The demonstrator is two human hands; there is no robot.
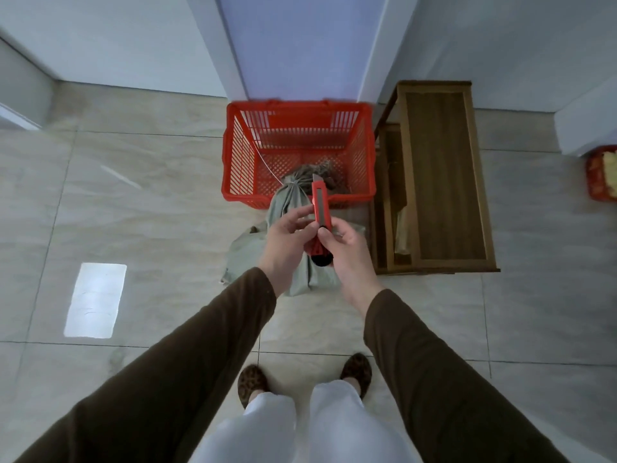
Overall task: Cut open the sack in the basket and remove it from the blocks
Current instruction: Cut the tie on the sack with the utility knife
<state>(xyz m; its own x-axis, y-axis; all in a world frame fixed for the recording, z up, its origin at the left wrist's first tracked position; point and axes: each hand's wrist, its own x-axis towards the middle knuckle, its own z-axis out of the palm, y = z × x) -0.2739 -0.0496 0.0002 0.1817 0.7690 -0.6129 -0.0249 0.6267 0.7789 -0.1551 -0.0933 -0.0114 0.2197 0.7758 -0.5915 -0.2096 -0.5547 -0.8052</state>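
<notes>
A red utility knife [321, 208] points away from me, a short blade tip showing at its far end. My left hand [286, 238] and my right hand [347, 248] both grip its lower handle, the right thumb on the slider. Beneath them a grey-green sack [257, 252] stands on the floor, tied at the neck with white string, its frayed top leaning over the near rim of the red plastic basket [297, 152]. The blocks are hidden inside the sack.
A wooden stool or shelf [440, 178] lies right of the basket. A white door [300, 45] and walls stand behind. A red tray [601, 172] sits at the far right. My feet in patterned slippers [253, 382] stand on tiled floor.
</notes>
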